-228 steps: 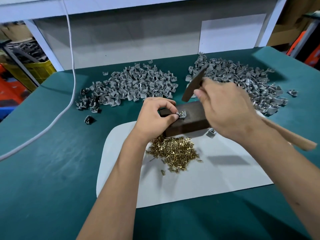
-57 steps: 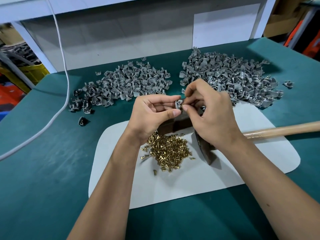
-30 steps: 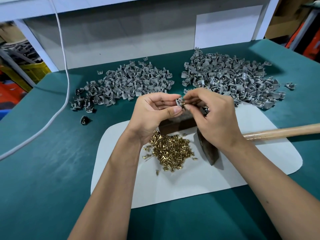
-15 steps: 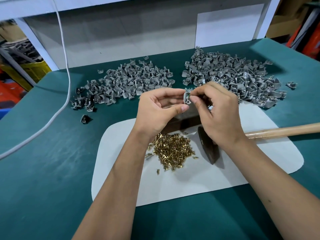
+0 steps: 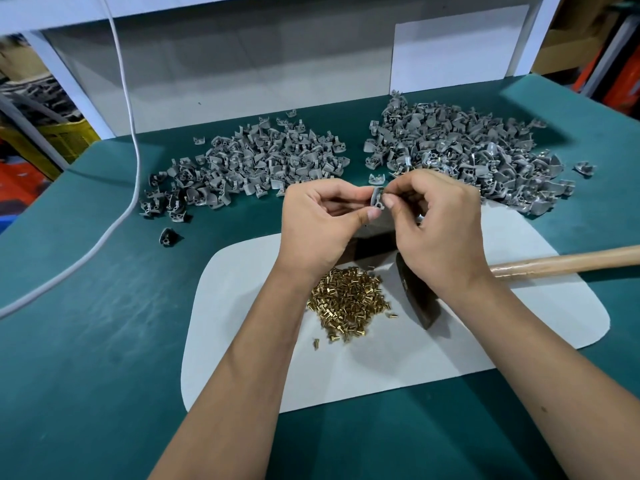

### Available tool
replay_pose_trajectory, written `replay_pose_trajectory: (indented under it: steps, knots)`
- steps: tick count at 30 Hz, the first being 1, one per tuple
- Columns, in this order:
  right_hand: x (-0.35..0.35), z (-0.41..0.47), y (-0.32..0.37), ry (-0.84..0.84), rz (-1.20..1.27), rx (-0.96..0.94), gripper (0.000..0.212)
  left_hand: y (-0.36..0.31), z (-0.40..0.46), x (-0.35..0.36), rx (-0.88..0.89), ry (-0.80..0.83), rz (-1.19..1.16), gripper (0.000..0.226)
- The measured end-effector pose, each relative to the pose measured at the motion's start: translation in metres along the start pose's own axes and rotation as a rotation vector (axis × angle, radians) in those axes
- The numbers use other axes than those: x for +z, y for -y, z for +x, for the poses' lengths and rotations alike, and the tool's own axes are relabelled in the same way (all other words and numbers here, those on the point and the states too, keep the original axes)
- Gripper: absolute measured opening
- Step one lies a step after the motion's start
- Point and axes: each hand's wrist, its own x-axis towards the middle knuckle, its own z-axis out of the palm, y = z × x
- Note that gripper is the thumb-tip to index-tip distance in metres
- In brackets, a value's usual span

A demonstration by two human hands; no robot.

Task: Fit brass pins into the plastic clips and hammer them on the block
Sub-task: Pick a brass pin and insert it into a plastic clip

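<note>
at the frame's centre, above the block (image 5: 375,242) on the worktop (image 5: 86,341), left hand (image 5: 318,223) and right hand (image 5: 436,223) pinch one clip (image 5: 377,201) between fingertips; teal lower-left lies open.

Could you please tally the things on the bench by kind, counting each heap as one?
Heaps of grey plastic clips: 2
Heap of brass pins: 1
Hammer: 1
Dark block: 1
White mat: 1
White cable: 1
Total: 7

The mat's (image 5: 398,368) near half was left bare; the pins (image 5: 349,303), hammer (image 5: 417,299) and block (image 5: 374,245) were crowded farther back.
</note>
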Motion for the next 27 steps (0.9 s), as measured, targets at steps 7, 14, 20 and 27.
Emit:
replay_pose_trajectory:
  steps: [7,14,20,27]
  knots:
    - [0.0,0.003,0.002,0.031,-0.024,0.074,0.005,0.002,-0.001,0.004,0.036,-0.036,0.08,0.023]
    - [0.003,0.003,0.0,0.079,-0.009,0.11,0.007,0.004,-0.001,0.001,0.05,0.008,0.129,0.029]
    - [-0.018,0.016,-0.009,0.311,0.01,0.078,0.015,0.005,0.0,-0.003,0.1,-0.007,0.246,0.035]
    - [-0.068,0.04,-0.025,1.041,-0.244,0.132,0.011,0.007,0.005,-0.017,0.102,0.036,0.44,0.019]
